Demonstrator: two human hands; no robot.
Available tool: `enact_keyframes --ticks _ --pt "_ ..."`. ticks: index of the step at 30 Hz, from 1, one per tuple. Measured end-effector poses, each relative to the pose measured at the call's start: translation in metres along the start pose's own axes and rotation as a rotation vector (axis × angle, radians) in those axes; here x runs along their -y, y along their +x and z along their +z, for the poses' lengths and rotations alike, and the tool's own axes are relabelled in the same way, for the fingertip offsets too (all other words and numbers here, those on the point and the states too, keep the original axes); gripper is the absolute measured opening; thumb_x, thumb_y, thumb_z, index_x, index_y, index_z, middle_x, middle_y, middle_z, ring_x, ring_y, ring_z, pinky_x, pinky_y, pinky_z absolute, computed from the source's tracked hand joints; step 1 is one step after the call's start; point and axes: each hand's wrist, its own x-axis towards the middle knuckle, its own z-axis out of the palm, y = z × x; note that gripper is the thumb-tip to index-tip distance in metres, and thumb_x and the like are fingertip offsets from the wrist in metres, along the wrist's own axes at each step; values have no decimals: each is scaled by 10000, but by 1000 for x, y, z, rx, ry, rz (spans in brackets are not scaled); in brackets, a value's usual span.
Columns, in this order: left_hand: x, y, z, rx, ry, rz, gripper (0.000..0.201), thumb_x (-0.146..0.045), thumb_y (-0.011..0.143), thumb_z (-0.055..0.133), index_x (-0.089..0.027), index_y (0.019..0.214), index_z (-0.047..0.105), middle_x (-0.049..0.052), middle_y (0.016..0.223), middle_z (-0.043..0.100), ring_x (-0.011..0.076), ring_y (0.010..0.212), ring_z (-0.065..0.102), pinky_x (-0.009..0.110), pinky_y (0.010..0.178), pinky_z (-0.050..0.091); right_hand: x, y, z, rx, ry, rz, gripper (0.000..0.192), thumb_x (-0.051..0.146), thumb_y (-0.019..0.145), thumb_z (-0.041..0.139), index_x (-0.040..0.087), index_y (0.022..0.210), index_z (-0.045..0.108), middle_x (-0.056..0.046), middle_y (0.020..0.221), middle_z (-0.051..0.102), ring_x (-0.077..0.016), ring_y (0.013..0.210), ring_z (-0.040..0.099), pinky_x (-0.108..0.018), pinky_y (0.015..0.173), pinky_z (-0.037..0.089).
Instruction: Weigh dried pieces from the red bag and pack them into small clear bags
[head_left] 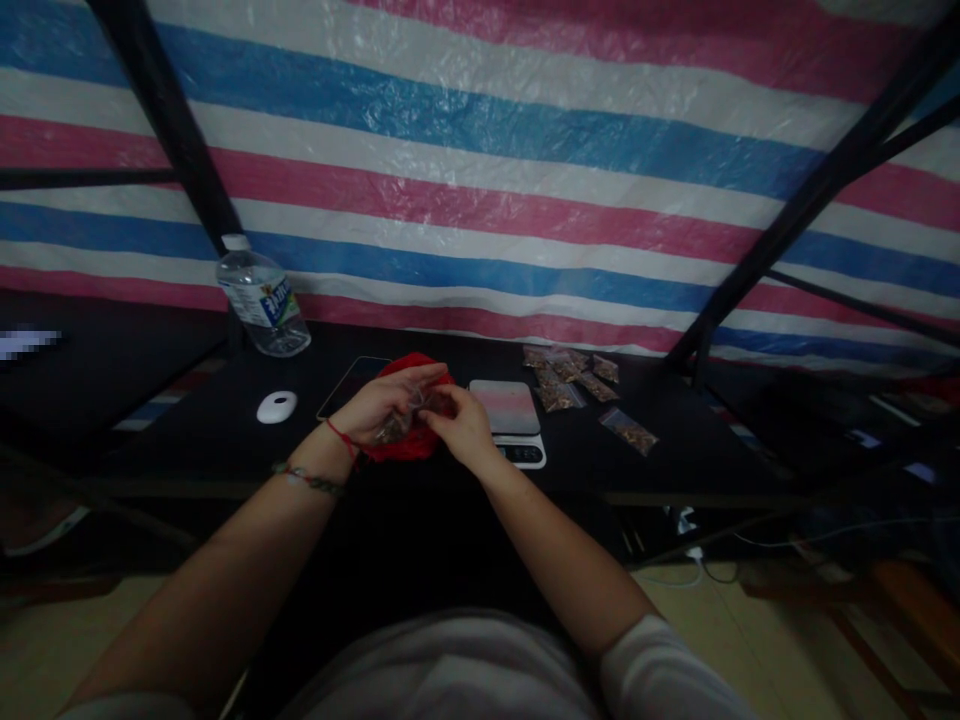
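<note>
My left hand [373, 405] is closed around a small clear plastic bag [393, 430] with brown bits inside. At the upper part of this bag, the fingers of my right hand [466, 428] are pinched together; the fingertips are partly hidden. Both hands are over a bright red bag [414, 450], which lies on the black table. Just right of my right hand is a white digital scale [504, 408] with a bare metal plate. Beyond it lie several small zip bags [556, 378] of brown pieces in a loose heap, and one separate zip bag [630, 432] nearer the front.
A phone [352, 385] lies partly behind my left hand. Farther left are a white rounded object [277, 406] and a clear plastic bottle [262, 300] standing upright. Black metal frame bars [169, 120] slant up on both sides, before a striped plastic sheet [480, 190].
</note>
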Motion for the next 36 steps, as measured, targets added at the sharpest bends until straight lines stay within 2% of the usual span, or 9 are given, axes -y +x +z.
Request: enact_keyframes --ticks 2,7,13,17,22,26,29,32,36 --pt "-2 2 0 -7 -13 -10 761 2 514 465 -111 1260 568 139 1200 637 281 1108 594 320 849 518 1 0 1 -9 -3 -7 317 229 660 738 193 962 649 -42 943 683 -189 865 629 -345 818 505" --pt "-1 10 -1 -64 -81 162 728 5 529 470 -110 1241 577 130 1337 551 296 1311 419 440 1087 349 5 2 1 -7 71 34 269 239 660 721 190 915 651 -38 893 690 -179 798 640 -332 773 519" --pt "5 15 -5 -118 -139 199 722 -8 533 486 -120 1241 564 131 1309 568 293 1295 438 476 1104 322 -4 5 -4 -31 113 37 293 244 682 686 190 958 604 -45 950 678 -171 849 643 -325 805 512" --pt "9 11 -9 -219 -184 214 651 13 557 489 -142 1182 583 109 1252 595 238 1196 536 395 1027 427 -7 5 -24 -34 -71 -59 294 254 693 659 201 972 585 -30 971 657 -171 885 618 -322 809 495" --pt "12 0 -16 -427 -153 200 492 -13 581 521 -138 1050 601 79 992 659 176 808 664 315 740 549 -13 10 -61 -78 -283 -52 319 291 684 666 201 984 604 -21 925 660 -181 876 614 -322 805 477" --pt "16 -10 -16 -520 -33 210 450 -71 602 575 -140 1047 589 27 852 642 108 582 604 210 513 480 -28 15 -92 -88 -434 -15 467 299 693 673 206 1141 582 -32 938 683 -201 927 621 -368 891 451" --pt "20 -15 -12 -541 42 215 425 -111 610 614 -144 1033 590 -4 783 610 81 538 556 159 424 370 -40 16 -110 -74 -586 17 430 301 710 673 215 1127 611 -50 949 692 -225 968 610 -409 928 425" --pt "23 -19 -9 -530 134 232 412 -140 625 636 -154 1035 596 -5 791 601 83 557 534 165 419 318 -43 15 -119 -80 -693 58 399 308 701 690 231 1089 640 -62 995 679 -256 1035 576 -449 942 407" --pt "25 -20 0 -516 289 294 425 -157 635 679 -177 1053 608 7 887 592 97 636 520 208 548 403 -24 5 -113 -163 -615 -45 495 302 700 691 209 1178 600 -110 1211 587 -287 1197 472 -498 1026 336"
